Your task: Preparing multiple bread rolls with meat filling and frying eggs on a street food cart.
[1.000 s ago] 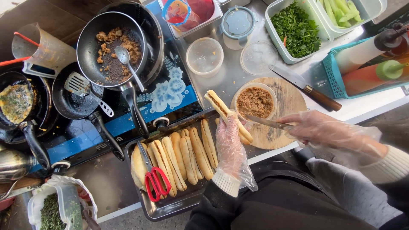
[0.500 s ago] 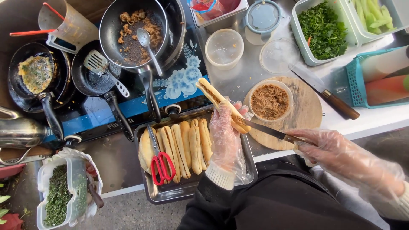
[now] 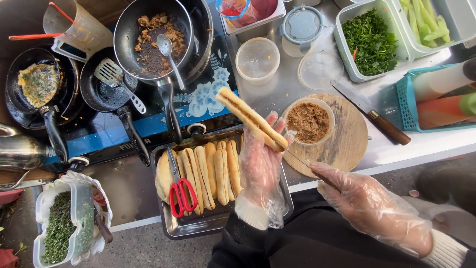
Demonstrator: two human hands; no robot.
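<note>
My left hand, in a clear plastic glove, holds a long split bread roll with brown filling spread along its cut. It hovers above the right end of a metal tray of several more rolls. My right hand, also gloved, grips a thin knife whose tip points at the held roll. Just beyond sits a round tub of brown minced filling on a round wooden board.
Red-handled scissors lie on the tray. A stove carries a pan of meat with a spoon, a pan with a spatula and an omelette pan. A knife, herb tubs and sauce bottles lie to the right.
The knife has drawn back toward my right hand, off the roll. My left hand keeps the roll raised and the view has shifted slightly.
</note>
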